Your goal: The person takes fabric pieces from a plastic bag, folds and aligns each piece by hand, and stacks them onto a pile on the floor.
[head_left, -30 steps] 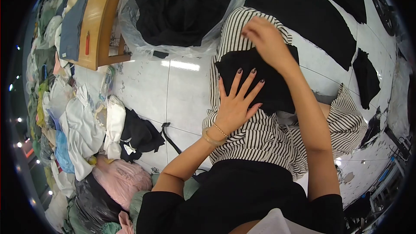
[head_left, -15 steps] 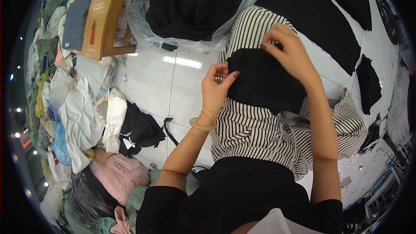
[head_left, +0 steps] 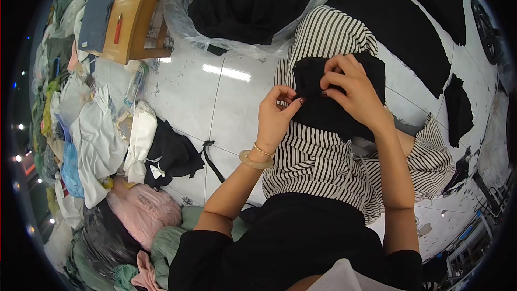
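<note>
From my remote station, I watch the left hand (head_left: 274, 117) pinch the left edge of a black cloth (head_left: 326, 119) lying across striped trousers (head_left: 335, 31), while the right hand (head_left: 355, 90), at the cloth's far edge half a second ago, now curls over its middle, its grip hidden from me. Leftward I have bare tiled floor (head_left: 191, 97) for moving, bounded by a clear plastic bag (head_left: 180, 19) and wooden desk (head_left: 139, 13); rightward, a larger black piece (head_left: 396, 29) lies near the knee.
</note>
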Available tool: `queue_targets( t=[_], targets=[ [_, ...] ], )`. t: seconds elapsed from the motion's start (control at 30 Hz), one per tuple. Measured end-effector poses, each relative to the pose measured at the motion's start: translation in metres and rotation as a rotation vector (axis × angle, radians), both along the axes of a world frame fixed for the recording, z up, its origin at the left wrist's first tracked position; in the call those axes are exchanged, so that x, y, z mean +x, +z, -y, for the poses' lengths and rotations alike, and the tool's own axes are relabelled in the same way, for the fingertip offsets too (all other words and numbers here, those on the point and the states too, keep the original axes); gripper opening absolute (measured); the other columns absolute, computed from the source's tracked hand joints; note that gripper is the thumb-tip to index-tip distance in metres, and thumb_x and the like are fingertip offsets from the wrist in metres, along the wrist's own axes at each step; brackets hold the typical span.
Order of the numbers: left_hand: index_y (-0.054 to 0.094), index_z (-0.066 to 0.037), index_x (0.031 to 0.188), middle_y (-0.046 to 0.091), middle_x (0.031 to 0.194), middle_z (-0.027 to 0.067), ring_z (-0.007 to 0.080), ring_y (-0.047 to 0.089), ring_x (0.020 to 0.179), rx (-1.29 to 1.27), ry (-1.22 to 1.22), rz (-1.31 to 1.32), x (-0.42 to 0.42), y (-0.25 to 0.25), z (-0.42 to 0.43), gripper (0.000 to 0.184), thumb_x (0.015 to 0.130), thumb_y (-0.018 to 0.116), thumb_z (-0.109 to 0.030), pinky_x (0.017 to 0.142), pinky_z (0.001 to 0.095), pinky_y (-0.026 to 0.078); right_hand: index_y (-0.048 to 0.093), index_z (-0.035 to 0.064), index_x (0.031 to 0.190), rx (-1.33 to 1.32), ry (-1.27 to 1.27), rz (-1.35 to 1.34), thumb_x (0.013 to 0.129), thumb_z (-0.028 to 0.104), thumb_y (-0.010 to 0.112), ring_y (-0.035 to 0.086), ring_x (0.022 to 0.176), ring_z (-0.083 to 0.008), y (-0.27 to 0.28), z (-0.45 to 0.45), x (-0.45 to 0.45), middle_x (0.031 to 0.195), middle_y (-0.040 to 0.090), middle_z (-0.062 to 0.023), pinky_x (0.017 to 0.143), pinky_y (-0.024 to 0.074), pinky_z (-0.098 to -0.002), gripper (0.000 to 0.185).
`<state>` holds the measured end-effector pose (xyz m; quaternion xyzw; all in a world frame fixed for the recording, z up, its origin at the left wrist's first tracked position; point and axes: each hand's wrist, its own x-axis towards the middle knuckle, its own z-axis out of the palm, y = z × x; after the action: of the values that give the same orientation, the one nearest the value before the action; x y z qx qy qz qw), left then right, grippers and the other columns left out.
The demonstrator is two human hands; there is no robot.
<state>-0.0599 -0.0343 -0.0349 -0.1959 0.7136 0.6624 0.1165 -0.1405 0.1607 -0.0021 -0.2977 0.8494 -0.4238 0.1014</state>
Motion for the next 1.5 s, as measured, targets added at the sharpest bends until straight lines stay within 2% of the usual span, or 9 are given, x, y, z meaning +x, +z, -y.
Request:
queue_targets(
  t=[0.4,0.5,0.67,0.83,0.93,1.03,1.23,1.37,1.5],
  targets=[
    [0.060,-0.003,0.094,0.054,0.079,-0.0033,0.0035,0.046,0.066,-0.281,0.029,-0.258,0.005,0.007,-0.015,0.014,0.083,0.068,0.000,0.058,0.0177,0.039,0.058,0.0047,0.087,0.053,-0.060,0.099,0.072,-0.002,0.063,0.050,0.095,-0.0226,-0.004,-0.004,0.015,0.098,0.051,-0.0047,0.085,0.0398,-0.0335,0.018],
    [0.062,-0.002,0.092,0.055,0.083,0.0021,0.0105,0.052,0.071,-0.175,0.071,-0.156,0.001,0.008,-0.016,0.016,0.078,0.068,0.003,0.057,0.0221,0.039,0.057,0.0083,0.106,0.072,-0.156,0.010,0.066,-0.010,0.051,0.047,0.113,-0.0249,0.008,0.004,0.004,0.117,0.052,-0.0058,0.094,0.0339,-0.0348,0.045],
    [0.062,-0.002,0.089,0.056,0.087,0.0034,0.0114,0.054,0.072,-0.227,0.043,-0.361,-0.008,0.022,-0.010,0.015,0.077,0.066,0.006,0.055,0.0216,0.039,0.054,0.0114,0.123,0.075,-0.106,-0.082,0.067,-0.004,0.059,0.042,0.123,-0.0242,0.008,0.015,-0.011,0.116,0.055,-0.0049,0.100,0.0272,-0.0400,0.059],
    [0.057,-0.001,0.084,0.054,0.089,0.0059,0.0165,0.054,0.074,-0.515,-0.063,-0.565,0.001,0.029,-0.013,0.018,0.073,0.060,0.013,0.058,0.0244,0.045,0.061,0.0099,0.091,0.115,0.102,-0.065,0.068,0.000,0.064,0.047,0.109,-0.0215,0.016,0.005,-0.011,0.097,0.053,-0.0026,0.093,0.0322,-0.0373,0.025],
    [0.057,-0.002,0.082,0.052,0.092,0.0077,0.0207,0.054,0.074,-0.565,-0.067,-0.664,0.009,0.013,-0.019,0.018,0.073,0.061,0.013,0.061,0.0271,0.046,0.056,0.0088,0.077,0.040,-0.009,-0.067,0.067,-0.001,0.065,0.048,0.101,-0.0203,0.012,-0.008,0.004,0.090,0.050,-0.0018,0.086,0.0351,-0.0350,0.017],
    [0.061,-0.001,0.089,0.050,0.099,0.0104,0.0209,0.055,0.075,-0.378,0.113,-0.539,0.013,0.004,-0.032,0.014,0.079,0.067,0.007,0.065,0.0292,0.048,0.055,0.0088,0.078,0.090,-0.046,-0.129,0.065,-0.002,0.065,0.049,0.100,-0.0217,0.006,-0.022,0.025,0.093,0.052,-0.0016,0.082,0.0363,-0.0343,0.020],
    [0.065,-0.002,0.094,0.055,0.095,0.0064,0.0174,0.054,0.081,-0.486,0.001,-0.489,0.015,0.004,-0.031,0.020,0.076,0.073,0.001,0.068,0.0276,0.046,0.055,0.0066,0.078,0.141,-0.160,-0.146,0.066,0.001,0.064,0.050,0.102,-0.0220,-0.008,-0.025,0.051,0.096,0.055,-0.0024,0.084,0.0352,-0.0358,0.016],
    [0.064,-0.003,0.090,0.058,0.088,0.0055,0.0204,0.054,0.081,-0.639,-0.064,-0.585,0.017,0.001,-0.029,0.020,0.073,0.072,0.002,0.070,0.0297,0.045,0.058,0.0054,0.076,0.084,-0.348,-0.020,0.076,0.012,0.065,0.050,0.089,-0.0196,-0.001,-0.013,0.045,0.084,0.054,-0.0020,0.079,0.0323,-0.0335,0.010],
    [0.063,-0.004,0.088,0.059,0.087,0.0058,0.0221,0.054,0.080,-0.710,-0.106,-0.624,0.017,0.004,-0.034,0.020,0.072,0.072,0.003,0.071,0.0323,0.043,0.062,0.0050,0.074,0.146,-0.373,0.047,0.079,0.025,0.069,0.047,0.078,-0.0187,0.005,0.009,0.035,0.073,0.050,-0.0022,0.074,0.0303,-0.0330,0.022]
  ],
)
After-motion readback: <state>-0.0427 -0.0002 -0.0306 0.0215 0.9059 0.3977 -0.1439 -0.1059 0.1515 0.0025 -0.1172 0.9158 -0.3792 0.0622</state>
